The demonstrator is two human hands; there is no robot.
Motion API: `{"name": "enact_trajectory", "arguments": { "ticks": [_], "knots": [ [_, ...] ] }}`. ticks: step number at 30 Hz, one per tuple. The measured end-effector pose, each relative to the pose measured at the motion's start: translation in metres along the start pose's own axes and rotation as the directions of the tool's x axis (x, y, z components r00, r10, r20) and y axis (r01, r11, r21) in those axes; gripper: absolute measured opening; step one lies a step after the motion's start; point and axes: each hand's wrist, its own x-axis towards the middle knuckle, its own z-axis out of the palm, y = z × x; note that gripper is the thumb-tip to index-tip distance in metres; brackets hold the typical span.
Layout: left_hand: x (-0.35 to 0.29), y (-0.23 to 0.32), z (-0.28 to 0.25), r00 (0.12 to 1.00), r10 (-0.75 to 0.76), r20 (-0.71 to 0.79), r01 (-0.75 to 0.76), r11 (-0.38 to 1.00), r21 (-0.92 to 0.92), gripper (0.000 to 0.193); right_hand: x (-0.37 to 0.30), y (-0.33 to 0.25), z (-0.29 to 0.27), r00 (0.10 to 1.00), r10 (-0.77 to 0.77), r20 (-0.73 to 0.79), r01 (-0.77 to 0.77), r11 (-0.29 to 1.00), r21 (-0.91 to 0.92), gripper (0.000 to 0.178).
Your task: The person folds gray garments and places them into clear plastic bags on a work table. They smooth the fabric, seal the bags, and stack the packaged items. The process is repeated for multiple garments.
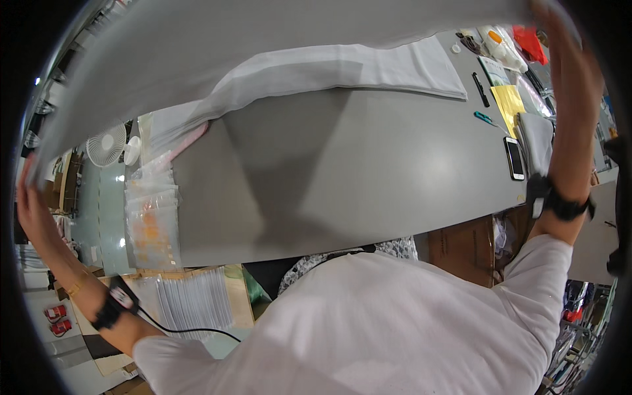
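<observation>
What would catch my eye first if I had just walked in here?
Most likely the broad grey cloth stretching across the top of the view, lifted between the left hand and the right hand. Below it, white fabric lies along the far side of the grey table. A white fan stands out at the left, beyond the table's edge.

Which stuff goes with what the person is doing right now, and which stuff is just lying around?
Part of the job:
the big raised cloth, held up by the left hand and right hand
probably the white cloth on the table

Seems to be just lying about:
the phone
the green-handled tool
the black pen-shaped thing
the yellow sheet
</observation>
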Motion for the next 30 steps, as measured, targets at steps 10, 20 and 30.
{"name": "enact_trajectory", "arguments": {
  "ticks": [10,20,30],
  "knots": [
    [-0.293,0.013,0.020,0.858,-0.202,0.473,0.078,0.960,0.268,0.037,-0.233,-0.028,-0.079,0.643,0.464,0.609,-0.692,0.693,0.203,0.026],
    [-0.333,-0.121,0.097,0.530,-0.684,0.501,0.840,0.503,-0.201,0.019,-0.303,0.057,-0.005,0.297,0.665,0.685,-0.918,0.395,0.015,0.013],
    [-0.276,-0.138,0.196,0.442,-0.613,0.655,0.822,0.569,-0.021,0.043,-0.281,0.113,0.079,0.283,0.699,0.656,-0.727,0.603,-0.329,0.056]
  ]
}}
